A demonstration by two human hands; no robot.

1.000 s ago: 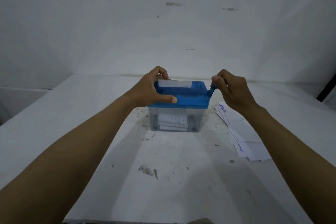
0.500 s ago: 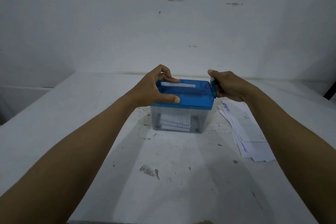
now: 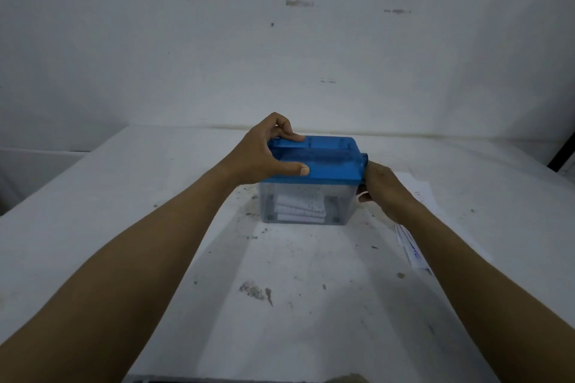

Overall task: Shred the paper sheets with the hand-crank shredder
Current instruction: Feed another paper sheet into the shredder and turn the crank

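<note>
While the left hand clamps the blue lid of the hand-crank shredder on the desk, the right hand grips the crank low beside the clear bin: steady turns w/ lid pinned should work best, paper sheets alongside.

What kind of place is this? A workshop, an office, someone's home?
Probably a bare workroom rather than an office: a plain white wall with scuffs and stains, a grubby white table, and on it a small blue shredder beside a few loose paper sheets.
</note>
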